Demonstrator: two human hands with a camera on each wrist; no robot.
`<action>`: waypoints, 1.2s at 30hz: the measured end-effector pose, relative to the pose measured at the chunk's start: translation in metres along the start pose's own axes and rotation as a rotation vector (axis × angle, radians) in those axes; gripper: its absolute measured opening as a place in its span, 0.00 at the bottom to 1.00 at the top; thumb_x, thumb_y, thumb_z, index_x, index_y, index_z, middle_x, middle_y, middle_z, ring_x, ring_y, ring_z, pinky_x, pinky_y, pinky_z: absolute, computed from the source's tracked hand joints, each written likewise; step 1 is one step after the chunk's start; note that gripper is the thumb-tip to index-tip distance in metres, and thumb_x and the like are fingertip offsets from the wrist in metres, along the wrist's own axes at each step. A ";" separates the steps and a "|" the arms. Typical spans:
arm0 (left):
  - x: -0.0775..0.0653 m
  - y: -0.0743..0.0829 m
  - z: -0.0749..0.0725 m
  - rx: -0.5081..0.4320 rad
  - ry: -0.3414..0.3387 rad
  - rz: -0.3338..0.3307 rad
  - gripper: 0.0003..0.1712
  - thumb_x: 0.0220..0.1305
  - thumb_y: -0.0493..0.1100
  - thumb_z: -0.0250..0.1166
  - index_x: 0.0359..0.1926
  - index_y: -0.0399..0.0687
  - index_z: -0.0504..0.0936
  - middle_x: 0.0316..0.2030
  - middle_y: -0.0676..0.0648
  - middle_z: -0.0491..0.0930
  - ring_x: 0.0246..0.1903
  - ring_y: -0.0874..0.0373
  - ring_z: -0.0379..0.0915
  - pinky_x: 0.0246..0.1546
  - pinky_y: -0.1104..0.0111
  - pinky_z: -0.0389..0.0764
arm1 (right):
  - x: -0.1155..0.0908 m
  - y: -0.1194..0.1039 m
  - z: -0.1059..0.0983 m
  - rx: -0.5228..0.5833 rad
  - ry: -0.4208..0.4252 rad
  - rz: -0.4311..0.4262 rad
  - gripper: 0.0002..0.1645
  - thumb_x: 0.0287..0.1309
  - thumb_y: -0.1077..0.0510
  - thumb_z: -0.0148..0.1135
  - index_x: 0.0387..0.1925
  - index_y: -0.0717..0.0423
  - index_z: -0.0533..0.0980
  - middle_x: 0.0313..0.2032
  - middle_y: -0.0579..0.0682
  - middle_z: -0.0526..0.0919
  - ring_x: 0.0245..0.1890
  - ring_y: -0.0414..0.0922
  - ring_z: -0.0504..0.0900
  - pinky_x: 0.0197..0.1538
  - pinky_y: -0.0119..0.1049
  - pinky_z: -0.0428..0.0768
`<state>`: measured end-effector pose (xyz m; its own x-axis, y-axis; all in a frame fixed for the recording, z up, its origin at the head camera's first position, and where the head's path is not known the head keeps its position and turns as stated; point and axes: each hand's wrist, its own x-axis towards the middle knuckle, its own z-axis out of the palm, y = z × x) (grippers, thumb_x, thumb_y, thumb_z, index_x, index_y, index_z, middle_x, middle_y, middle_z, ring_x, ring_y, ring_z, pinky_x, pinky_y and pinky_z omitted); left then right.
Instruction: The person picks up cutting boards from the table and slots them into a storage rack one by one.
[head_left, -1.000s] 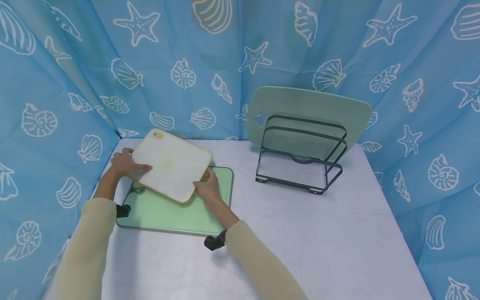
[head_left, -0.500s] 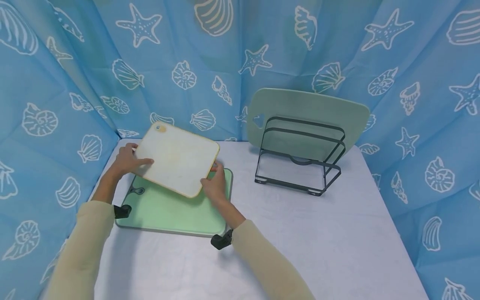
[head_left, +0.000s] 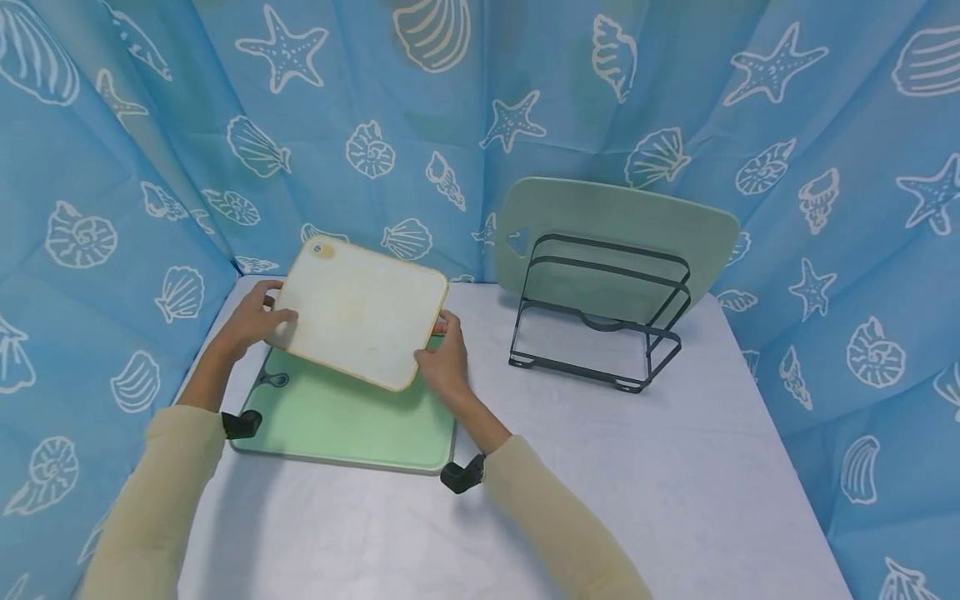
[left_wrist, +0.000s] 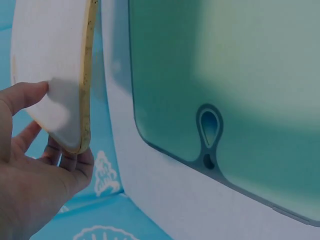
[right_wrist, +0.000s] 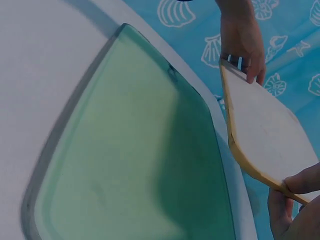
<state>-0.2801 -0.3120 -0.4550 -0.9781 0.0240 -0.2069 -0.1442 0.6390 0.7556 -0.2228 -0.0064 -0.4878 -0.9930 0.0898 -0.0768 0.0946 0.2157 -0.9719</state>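
Note:
A white cutting board (head_left: 360, 312) with a yellow edge and a small corner hole is held tilted above the table. At its left edge my left hand (head_left: 253, 321) grips it, thumb on the white face and fingers behind, as the left wrist view shows. The right edge is pinched by my right hand (head_left: 447, 360), the thumb in front. Below lies a light green cutting board (head_left: 341, 421) with a grey rim and a teardrop hole, flat on the table. The white board hides its far part.
To the right stands a black wire rack (head_left: 592, 367). A larger sage-green cutting board (head_left: 622, 217) leans upright in or behind it, cannot tell which. Blue shell-patterned curtain (head_left: 420, 125) surrounds the white-covered table (head_left: 675, 467).
Both hands keep their hold on the white board. It has risen off the green board and shifted to the right, and my right hand has moved up and right with it.

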 end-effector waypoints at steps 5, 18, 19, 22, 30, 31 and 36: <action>-0.003 0.004 0.000 -0.042 0.010 0.040 0.38 0.73 0.38 0.55 0.75 0.30 0.47 0.58 0.24 0.61 0.51 0.34 0.65 0.44 0.48 0.75 | -0.002 -0.010 -0.010 -0.011 -0.007 -0.002 0.47 0.50 0.75 0.61 0.72 0.52 0.60 0.54 0.51 0.73 0.28 0.42 0.77 0.30 0.32 0.76; -0.015 0.021 0.003 -0.072 0.037 0.101 0.37 0.73 0.38 0.55 0.74 0.30 0.49 0.60 0.25 0.60 0.55 0.31 0.64 0.50 0.45 0.71 | -0.001 -0.026 -0.041 -0.064 -0.053 -0.089 0.46 0.56 0.72 0.61 0.74 0.49 0.58 0.55 0.50 0.72 0.34 0.47 0.81 0.33 0.36 0.79; -0.016 0.022 0.003 -0.070 0.041 0.112 0.37 0.73 0.39 0.55 0.74 0.30 0.50 0.60 0.25 0.61 0.54 0.31 0.65 0.50 0.46 0.71 | 0.000 -0.026 -0.044 -0.062 -0.051 -0.090 0.46 0.55 0.72 0.61 0.74 0.49 0.58 0.55 0.50 0.72 0.34 0.47 0.81 0.33 0.36 0.79; -0.018 0.026 0.004 -0.070 0.054 0.144 0.36 0.73 0.39 0.56 0.74 0.32 0.51 0.59 0.26 0.62 0.53 0.32 0.66 0.49 0.47 0.71 | 0.002 -0.028 -0.051 -0.051 -0.046 -0.085 0.47 0.55 0.73 0.60 0.74 0.49 0.58 0.55 0.50 0.72 0.34 0.46 0.82 0.33 0.36 0.80; -0.026 0.044 0.005 -0.088 0.058 0.211 0.38 0.74 0.42 0.58 0.77 0.38 0.50 0.59 0.28 0.64 0.52 0.35 0.70 0.47 0.50 0.73 | 0.004 -0.034 -0.070 -0.021 -0.046 -0.105 0.46 0.54 0.73 0.59 0.74 0.49 0.58 0.56 0.52 0.71 0.36 0.49 0.84 0.33 0.37 0.80; -0.028 0.047 0.005 -0.093 0.060 0.215 0.38 0.74 0.42 0.58 0.77 0.38 0.50 0.59 0.29 0.64 0.51 0.36 0.70 0.46 0.51 0.74 | 0.004 -0.034 -0.073 -0.021 -0.047 -0.110 0.46 0.55 0.73 0.59 0.74 0.49 0.58 0.56 0.52 0.71 0.37 0.50 0.84 0.33 0.37 0.80; -0.033 0.058 0.008 -0.115 0.083 0.241 0.39 0.73 0.40 0.59 0.77 0.40 0.51 0.59 0.30 0.65 0.49 0.41 0.70 0.37 0.66 0.77 | 0.003 -0.039 -0.086 -0.041 -0.041 -0.142 0.45 0.57 0.72 0.61 0.74 0.49 0.58 0.57 0.51 0.71 0.40 0.51 0.85 0.35 0.40 0.80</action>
<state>-0.2554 -0.2692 -0.4093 -0.9945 0.0988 0.0355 0.0828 0.5307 0.8435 -0.2231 0.0691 -0.4311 -0.9985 0.0159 0.0514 -0.0454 0.2627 -0.9638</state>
